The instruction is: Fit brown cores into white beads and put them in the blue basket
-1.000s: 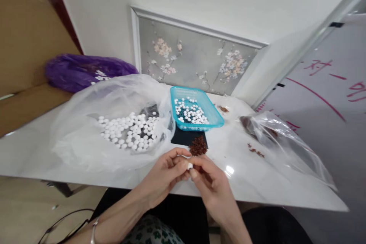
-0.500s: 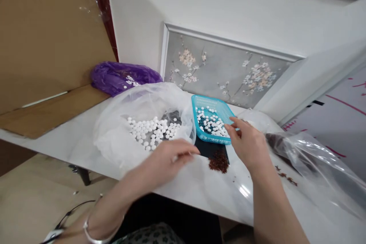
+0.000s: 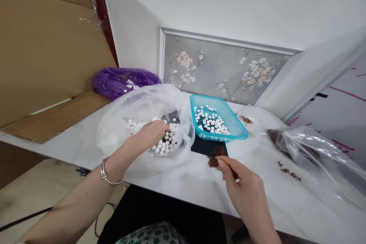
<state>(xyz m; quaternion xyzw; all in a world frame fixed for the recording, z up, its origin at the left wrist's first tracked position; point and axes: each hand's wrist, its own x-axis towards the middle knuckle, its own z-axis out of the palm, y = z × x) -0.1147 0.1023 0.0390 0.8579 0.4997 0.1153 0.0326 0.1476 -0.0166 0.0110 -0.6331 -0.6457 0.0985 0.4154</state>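
Note:
My left hand (image 3: 153,133) reaches into a white translucent plastic bag (image 3: 110,129) of small white balls (image 3: 162,148). Its fingers are bent together among the balls, and their tips are partly hidden. At the near edge of a black mat (image 3: 200,146), my right hand (image 3: 243,183) has thumb and forefinger pinched against a small pile of reddish-brown dried bits (image 3: 213,162). What lies between those fingertips is too small to make out. A blue plastic basket (image 3: 243,135) with more white balls stands behind the pile, right of the bag.
A purple plastic bag (image 3: 114,78) with white pieces lies at the back left beside a large cardboard box (image 3: 51,53). To the right lies a clear plastic bag (image 3: 309,148) with dark brown contents. A few brown bits (image 3: 286,170) are scattered on the white table (image 3: 183,183).
My left hand has moved forward and left into the bag of white balls. My right hand has come down from the basket's right side to the reddish-brown pile.

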